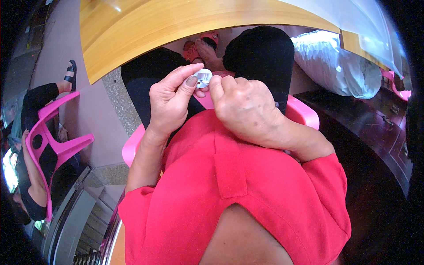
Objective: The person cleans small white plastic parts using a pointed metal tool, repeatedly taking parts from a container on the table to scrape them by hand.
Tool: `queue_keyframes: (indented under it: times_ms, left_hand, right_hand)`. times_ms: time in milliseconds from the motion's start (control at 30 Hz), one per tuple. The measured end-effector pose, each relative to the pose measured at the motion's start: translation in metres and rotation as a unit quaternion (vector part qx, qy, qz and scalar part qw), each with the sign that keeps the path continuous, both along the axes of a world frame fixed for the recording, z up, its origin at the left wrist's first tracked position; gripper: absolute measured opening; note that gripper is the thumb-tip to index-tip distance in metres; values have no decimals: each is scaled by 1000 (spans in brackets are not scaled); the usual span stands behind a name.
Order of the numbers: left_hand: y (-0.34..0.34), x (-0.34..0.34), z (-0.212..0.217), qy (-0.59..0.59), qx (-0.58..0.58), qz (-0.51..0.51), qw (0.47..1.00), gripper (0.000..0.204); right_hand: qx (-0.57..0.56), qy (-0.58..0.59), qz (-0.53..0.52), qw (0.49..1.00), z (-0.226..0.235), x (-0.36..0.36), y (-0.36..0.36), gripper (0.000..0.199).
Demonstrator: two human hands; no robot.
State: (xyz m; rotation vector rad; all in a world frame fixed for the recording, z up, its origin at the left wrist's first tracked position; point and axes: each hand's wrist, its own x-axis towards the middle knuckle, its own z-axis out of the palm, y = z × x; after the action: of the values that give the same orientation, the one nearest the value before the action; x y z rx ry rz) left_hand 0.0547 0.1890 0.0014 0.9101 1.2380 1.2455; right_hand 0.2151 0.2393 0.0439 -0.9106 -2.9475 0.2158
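Between the thumb and fingers of my left hand is a small round whitish-grey piece with a recess in its face. A dark patch shows on that thumb's nail. Close against the piece's right side is my right hand, its fingers curled in and the back of the hand turned up. The right thumb lies at the piece's edge; whatever the curled fingers pinch, if anything, is hidden. Both hands are above my lap, just short of the table edge.
A yellow wooden table with clear plastic sheeting spans the front. At right a white plastic sack lies by dark wooden furniture. My pink chair is beneath me. Another person sits on a pink chair at left.
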Motion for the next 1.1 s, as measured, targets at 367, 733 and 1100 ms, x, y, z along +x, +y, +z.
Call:
queue_keyframes:
  times_ms: [367,733,1100]
  left_hand:
    - [-2,3,2,18,13,27,999,19]
    - [5,-9,5,-132,3,28,991,22]
    - [47,-45,62,113,168,172,964,23]
  right_hand:
    - [14,9,52,998,1,-2,4,11]
    - [-264,267,-65,924,6,6,25,7]
    - [-337,280,-102,893,2,12,40,16]
